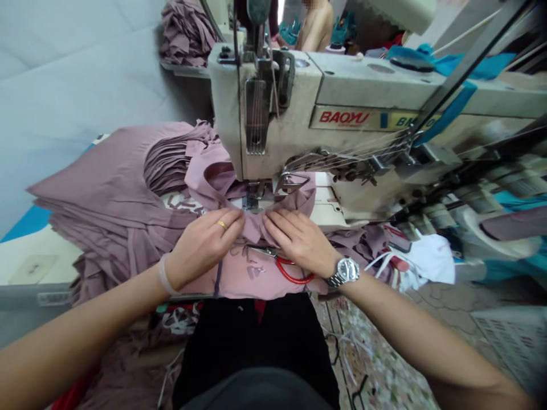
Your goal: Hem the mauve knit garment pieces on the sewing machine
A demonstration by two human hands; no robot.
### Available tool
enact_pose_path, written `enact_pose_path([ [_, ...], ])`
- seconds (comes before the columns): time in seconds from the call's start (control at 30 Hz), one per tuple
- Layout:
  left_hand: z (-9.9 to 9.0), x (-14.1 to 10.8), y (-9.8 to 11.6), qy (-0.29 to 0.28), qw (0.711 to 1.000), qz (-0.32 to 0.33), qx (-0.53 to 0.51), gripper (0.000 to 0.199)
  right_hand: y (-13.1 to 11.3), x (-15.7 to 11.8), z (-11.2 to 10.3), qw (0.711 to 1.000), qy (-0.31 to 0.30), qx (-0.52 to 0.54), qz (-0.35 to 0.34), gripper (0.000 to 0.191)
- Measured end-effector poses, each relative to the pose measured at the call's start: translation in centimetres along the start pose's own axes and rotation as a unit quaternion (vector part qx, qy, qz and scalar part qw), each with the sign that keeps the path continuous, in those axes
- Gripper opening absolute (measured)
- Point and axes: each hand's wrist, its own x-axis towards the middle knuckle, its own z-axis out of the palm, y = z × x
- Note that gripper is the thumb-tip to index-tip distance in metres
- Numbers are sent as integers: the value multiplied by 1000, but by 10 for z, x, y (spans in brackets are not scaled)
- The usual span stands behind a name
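Observation:
A mauve fabric piece [253, 226] lies under the needle area of a sewing machine [277, 114]. My left hand [209, 242], with a ring, has its fingers pressed together on the fabric's left part. On the right part of the same piece rests my right hand [297, 236], fingers closed on the cloth, a watch at the wrist. Red-handled scissors [294, 273] lie just below my right hand, on a pink cloth [239, 279]. Left of my left hand is a thick stack of cut mauve fabric [115, 188].
More mauve pieces [188, 34] sit in a tray at the back left. At the right are a white cloth item [433, 262], thread cones and a white crate [508, 336]. Part of another person [316, 28] shows behind the machine.

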Motion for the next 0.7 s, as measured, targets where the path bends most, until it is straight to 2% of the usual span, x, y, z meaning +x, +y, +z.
enact_pose_path([
  [0.13,0,1,0,-10,1000,-6,0,33,-6,1,6,998,-2,21,56,42],
  [0.23,5,0,-5,11,1000,-2,-29,26,-6,0,10,995,18,19,96,41],
  [0.4,12,2,-8,25,995,-22,-96,12,-10,0,13,995,54,56,63,35],
  [0.5,8,2,-7,28,997,9,-74,14,-11,1,11,994,60,63,66,32],
  [0.6,0,2,-1,7,998,38,-40,18,-12,2,9,994,50,59,75,33],
  [0.7,-8,2,10,-29,1000,8,1,22,-17,3,9,994,45,51,85,34],
])
